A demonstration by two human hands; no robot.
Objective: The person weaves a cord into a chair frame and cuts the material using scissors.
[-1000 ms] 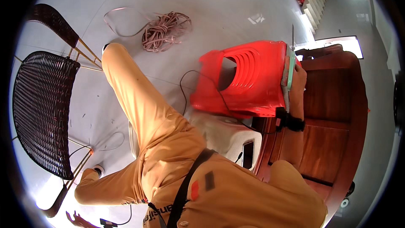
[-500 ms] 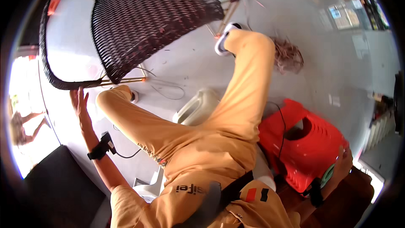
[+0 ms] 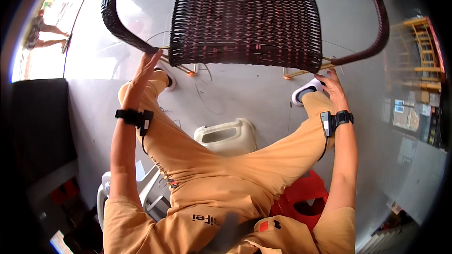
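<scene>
A dark brown woven wicker chair (image 3: pixel 245 23) stands in front of me, with its curved armrests spreading to either side. My left hand (image 3: pixel 149 63) grips the chair's left side, where the woven armrest meets the metal frame. At the right front corner, my right hand (image 3: pixel 333 83) has its fingers bent around the frame just below the woven edge. Part of each hand's grip is hidden behind the frame. Gold-coloured frame tubes (image 3: pixel 303 71) with orange ends show below the weave. Both wrists wear black straps with small devices.
A cream plastic stool (image 3: pixel 247 136) stands between my legs. Beside my right thigh is a red plastic stool (image 3: pixel 310 197); a white plastic chair (image 3: pixel 106 183) is at my left. Thin loose strands (image 3: pixel 207 101) lie on the grey floor. A person's legs (image 3: pixel 52 35) show far left.
The chair now sits squarely before me instead of at a slant. My right hand has come from beside the red stool to the chair's right corner. My left hand has closed on the frame.
</scene>
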